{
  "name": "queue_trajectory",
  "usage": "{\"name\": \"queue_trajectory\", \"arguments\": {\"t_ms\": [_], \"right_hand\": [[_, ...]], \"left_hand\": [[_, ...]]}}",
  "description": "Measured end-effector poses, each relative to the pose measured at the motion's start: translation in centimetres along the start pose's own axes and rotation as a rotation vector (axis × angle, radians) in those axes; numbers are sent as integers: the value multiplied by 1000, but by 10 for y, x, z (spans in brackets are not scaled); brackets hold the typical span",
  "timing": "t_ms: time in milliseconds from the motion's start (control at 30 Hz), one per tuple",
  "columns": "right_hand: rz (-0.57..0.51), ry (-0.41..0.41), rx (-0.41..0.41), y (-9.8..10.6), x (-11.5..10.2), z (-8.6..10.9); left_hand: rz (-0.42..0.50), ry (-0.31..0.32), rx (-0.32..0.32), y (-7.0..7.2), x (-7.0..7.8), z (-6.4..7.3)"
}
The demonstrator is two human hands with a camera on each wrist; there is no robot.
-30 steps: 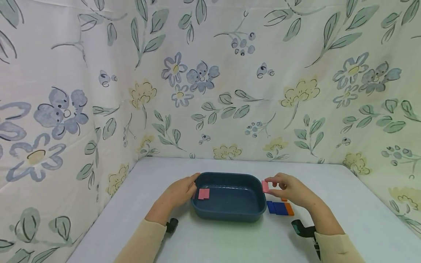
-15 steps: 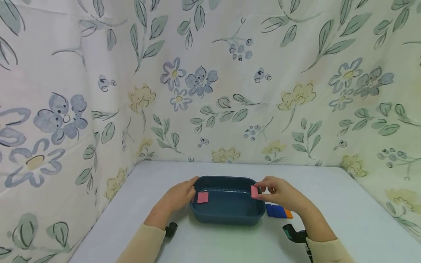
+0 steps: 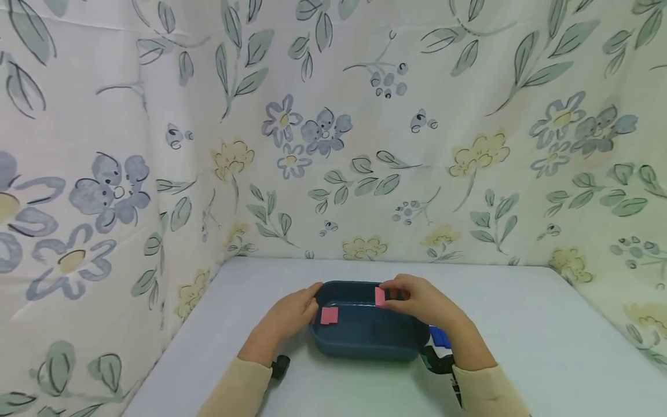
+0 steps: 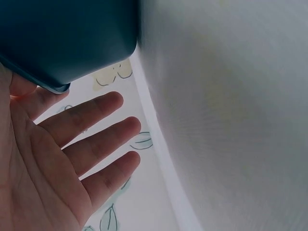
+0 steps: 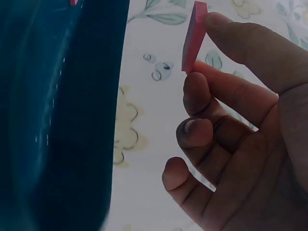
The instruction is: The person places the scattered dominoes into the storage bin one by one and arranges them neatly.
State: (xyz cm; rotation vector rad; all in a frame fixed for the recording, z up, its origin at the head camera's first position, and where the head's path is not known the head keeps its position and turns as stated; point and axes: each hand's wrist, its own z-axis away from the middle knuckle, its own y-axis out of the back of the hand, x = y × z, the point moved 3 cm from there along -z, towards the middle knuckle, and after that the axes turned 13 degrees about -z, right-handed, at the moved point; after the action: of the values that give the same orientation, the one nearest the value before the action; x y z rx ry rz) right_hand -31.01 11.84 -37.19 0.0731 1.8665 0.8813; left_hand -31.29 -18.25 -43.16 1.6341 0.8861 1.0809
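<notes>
A dark blue rectangular tub (image 3: 370, 350) stands on the table, seen in all three views. At its left end my left hand (image 3: 289, 315) pinches the rim between thumb and index finger; the other fingers (image 4: 103, 147) stretch out below the rim in the left wrist view. Two pink squares (image 3: 329, 315) lie overlapping inside the tub near its left end. Above the tub's right part, my right hand (image 3: 422, 298) pinches a thin pink square tile (image 5: 194, 38) by its edges between thumb and fingers. Its lower fingers are loosely curled around nothing.
Blue flat tiles (image 3: 440, 337) lie on the white table (image 3: 542, 341) just right of the tub, partly hidden by the right forearm. A floral cloth (image 3: 365, 145) hangs behind the table and along its left side. Dark wrist-camera mounts (image 3: 438, 362) stick out near both wrists.
My right hand has moved left with the pink tile, from beside the tub's right rim to over its inside. My left hand has stayed on the rim. The orange tiles are now hidden.
</notes>
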Motion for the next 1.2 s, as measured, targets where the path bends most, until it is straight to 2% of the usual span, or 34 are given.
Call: {"name": "queue_trajectory", "arguments": {"t_ms": [200,300,467,733,967,1200], "right_hand": [[33,35,32,-14,-12,-19],[51,9,45,-21,-20,-27],[72,-23,5,-38,-30,-37],[215,-48,-30,-64,-15,-41],[222,-40,-62,-84,-6,-47],[235,-54,-76,-93,-1,-50]], "left_hand": [[2,-8,9,0,4,-2],[5,-3,7,-1,5,-2],[4,9,-10,0,3,-3],[2,3,-17,1,3,-5],[-8,7,-15,1,2,-4],[0,17,-28,1,2,-2]]}}
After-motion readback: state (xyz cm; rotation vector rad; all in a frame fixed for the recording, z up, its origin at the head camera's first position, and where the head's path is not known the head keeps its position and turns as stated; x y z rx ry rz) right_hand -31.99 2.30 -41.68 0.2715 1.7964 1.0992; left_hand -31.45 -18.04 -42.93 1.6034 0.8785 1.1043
